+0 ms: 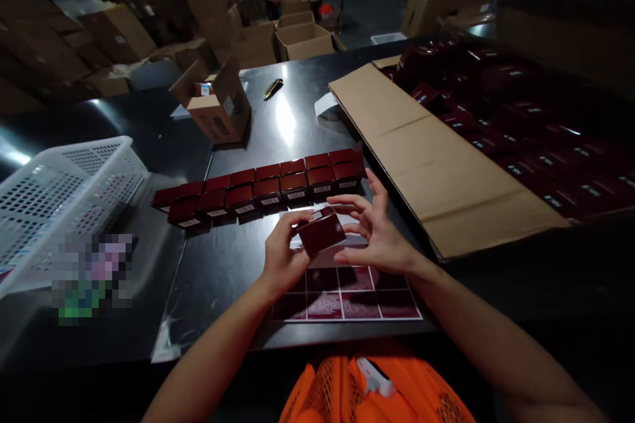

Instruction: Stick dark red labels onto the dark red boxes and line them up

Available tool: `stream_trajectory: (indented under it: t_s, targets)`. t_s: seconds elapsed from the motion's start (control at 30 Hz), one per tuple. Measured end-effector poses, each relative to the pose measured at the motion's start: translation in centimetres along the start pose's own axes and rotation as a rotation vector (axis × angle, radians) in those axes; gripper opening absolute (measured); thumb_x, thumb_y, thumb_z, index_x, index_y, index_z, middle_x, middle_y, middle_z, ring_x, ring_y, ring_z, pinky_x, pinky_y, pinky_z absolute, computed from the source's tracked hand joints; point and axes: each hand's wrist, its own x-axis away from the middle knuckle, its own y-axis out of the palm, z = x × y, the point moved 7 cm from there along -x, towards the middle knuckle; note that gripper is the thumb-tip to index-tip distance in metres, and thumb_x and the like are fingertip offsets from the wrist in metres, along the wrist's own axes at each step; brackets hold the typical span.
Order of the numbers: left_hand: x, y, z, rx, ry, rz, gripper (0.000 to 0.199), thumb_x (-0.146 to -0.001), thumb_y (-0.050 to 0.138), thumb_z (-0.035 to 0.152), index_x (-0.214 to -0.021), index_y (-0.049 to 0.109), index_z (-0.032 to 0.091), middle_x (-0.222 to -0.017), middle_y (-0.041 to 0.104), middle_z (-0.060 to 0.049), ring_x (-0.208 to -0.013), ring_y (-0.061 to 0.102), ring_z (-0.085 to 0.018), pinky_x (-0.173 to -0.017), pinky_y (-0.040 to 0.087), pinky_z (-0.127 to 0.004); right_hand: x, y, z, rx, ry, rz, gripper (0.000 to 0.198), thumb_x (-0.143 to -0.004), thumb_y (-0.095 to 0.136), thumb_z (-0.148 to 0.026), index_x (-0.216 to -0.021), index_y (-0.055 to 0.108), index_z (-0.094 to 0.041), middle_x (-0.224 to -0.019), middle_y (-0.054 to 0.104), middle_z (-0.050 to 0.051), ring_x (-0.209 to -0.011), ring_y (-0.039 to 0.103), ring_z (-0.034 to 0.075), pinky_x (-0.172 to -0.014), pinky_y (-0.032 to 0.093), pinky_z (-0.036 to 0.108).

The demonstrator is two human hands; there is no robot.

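Observation:
A small dark red box [322, 232] is held up over the table by my left hand [286, 251], whose thumb and fingers grip its left side. Just right of that box, my right hand [374, 234] has its fingers spread and apart, with nothing in them. Below both hands lies a sheet of dark red labels [342, 304], partly covered by them. Beyond the hands, two rows of similar dark red boxes [268, 190] stand side by side, and white barcode stickers show on the front row.
To the right, a large open carton [421, 152] holds many dark red boxes. A white plastic basket [74, 178] stands at left. Further back are a small open cardboard box [218, 112] and a yellow-black utility knife [272, 88] on the metal table [238, 291].

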Motion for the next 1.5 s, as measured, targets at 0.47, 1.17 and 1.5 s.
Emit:
stream_trajectory:
  t_s: [0.47,1.17,1.5]
  targets:
    - [-0.3,-0.3,0.6,-0.142,0.085,-0.095,0.058,-0.070,0.068,0.007,-0.124,0.054,0.026,-0.114,0.066,-0.004,-0.103,0.063,-0.020,-0.089,0.051,-0.034,0.5,0.7,-2.3,0.257,-0.278,-0.105,0.130,-0.070,0.088,-0.033,-0.154,-0.011,-0.039,-0.133,0.053,0.011,-0.122,0.057,0.028,-0.104,0.047,0.053]
    - [-0.3,-0.4,3.7,-0.238,0.489,-0.121,0.085,-0.074,0.076,0.057,-0.145,0.038,0.027,-0.139,0.057,-0.017,-0.139,0.045,-0.037,-0.111,0.039,-0.060,1.7,2.0,1.4,-0.815,0.669,0.244,0.084,-0.075,0.058,-0.030,-0.150,0.021,-0.036,-0.091,0.070,-0.004,-0.070,0.067,0.018,-0.066,0.057,0.034]
    - [0.2,-0.5,4.0,-0.182,0.597,-0.154,0.037,-0.090,0.065,0.033,-0.125,0.055,0.031,-0.132,0.065,-0.010,-0.125,0.060,-0.026,-0.098,0.053,-0.048,2.4,3.2,1.7,-0.726,0.603,0.263,0.075,-0.076,0.074,-0.047,-0.135,0.030,-0.037,-0.101,0.066,-0.001,-0.078,0.067,0.020,-0.065,0.059,0.034]
